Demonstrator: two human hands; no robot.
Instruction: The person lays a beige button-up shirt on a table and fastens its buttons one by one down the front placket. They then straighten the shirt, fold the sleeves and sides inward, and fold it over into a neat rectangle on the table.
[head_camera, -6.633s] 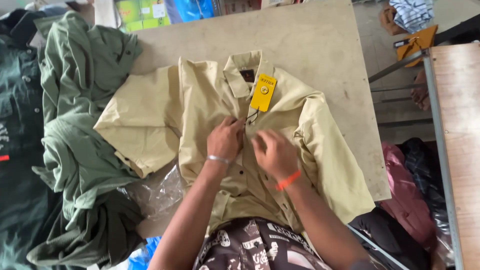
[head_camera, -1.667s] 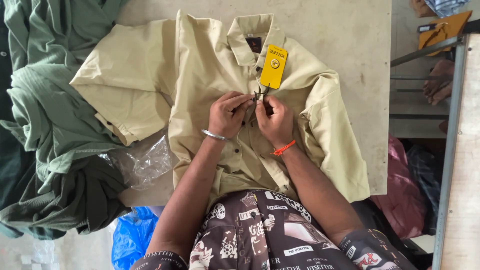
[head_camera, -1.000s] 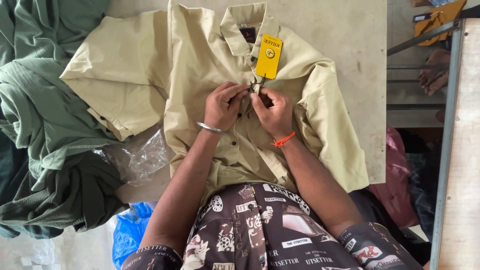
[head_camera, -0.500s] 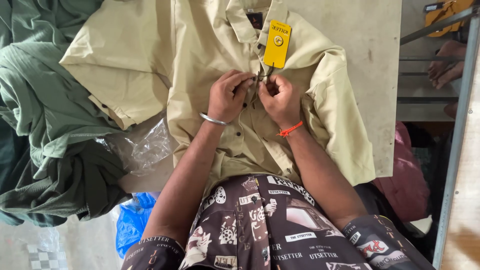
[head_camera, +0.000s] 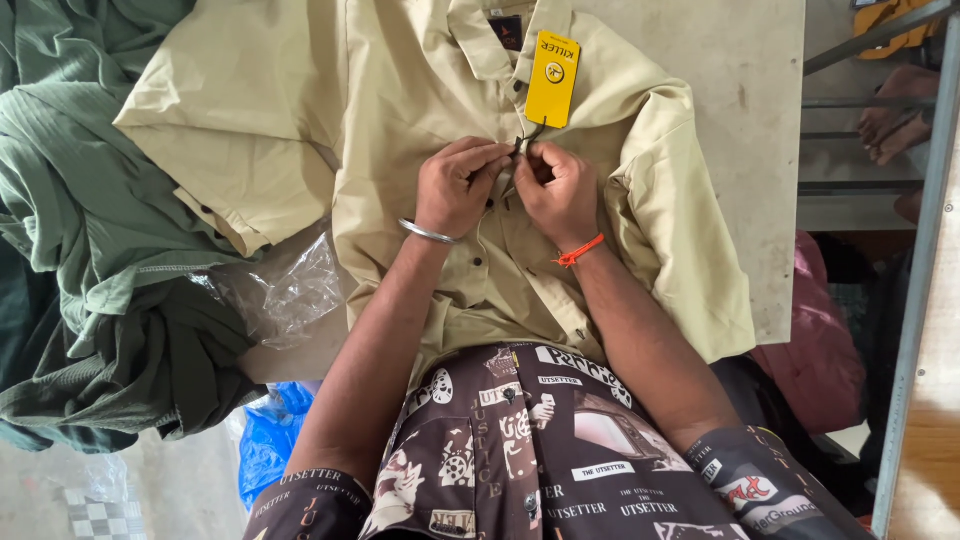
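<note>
A smooth khaki shirt (head_camera: 500, 230) lies flat at the table's (head_camera: 740, 110) centre, a glossy yellow rectangular tag (head_camera: 552, 78) at its 12 o'clock. The left hand (head_camera: 458, 185) and right hand (head_camera: 558, 190) pinch the button strip, fingertips together. Ribbed green cloth (head_camera: 90, 240) bunches at 9 o'clock, crinkled clear plastic (head_camera: 285, 290) beside it.

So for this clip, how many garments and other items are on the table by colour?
Beige shirt: 1, both hands, left hand and right hand, at its button placket
Green garments: a heap, number unclear, counted as 1
Yellow hang tag: 1
Clear plastic bag: 1
Total: 4
</note>
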